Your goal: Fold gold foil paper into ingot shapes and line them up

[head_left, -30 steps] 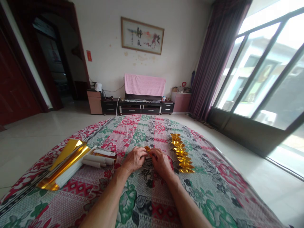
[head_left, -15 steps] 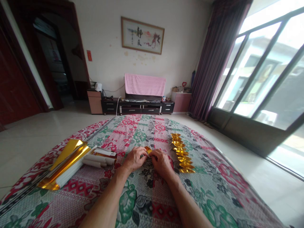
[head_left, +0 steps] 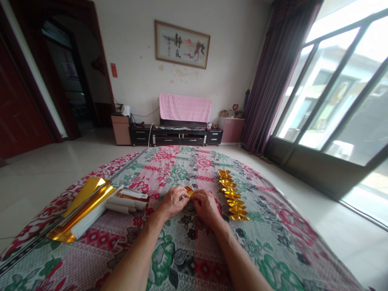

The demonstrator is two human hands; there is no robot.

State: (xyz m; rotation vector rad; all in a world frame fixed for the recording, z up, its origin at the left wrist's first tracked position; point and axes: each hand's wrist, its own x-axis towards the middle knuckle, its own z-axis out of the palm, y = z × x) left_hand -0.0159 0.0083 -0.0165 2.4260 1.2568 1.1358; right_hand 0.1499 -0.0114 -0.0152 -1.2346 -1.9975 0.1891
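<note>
On the blanket [head_left: 182,258], the left hand [head_left: 172,202] and right hand [head_left: 206,207] met at the centre, with a folded foil piece [head_left: 190,191] pinched between them. The row of folded paper ingots [head_left: 233,197] lay just right of the right hand. The stack of foil sheets [head_left: 83,208] and the paper rolls [head_left: 123,205] lay to the left, and the TV cabinet [head_left: 182,136] stood behind against the wall.

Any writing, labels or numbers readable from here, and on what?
"静" (likely): upper brush character in the framed picture on the wall; the one below it is too blurred.
Red slip by the doorway: too small to read.
Gold paper piece and gold sheet stack: no print visible.
</note>
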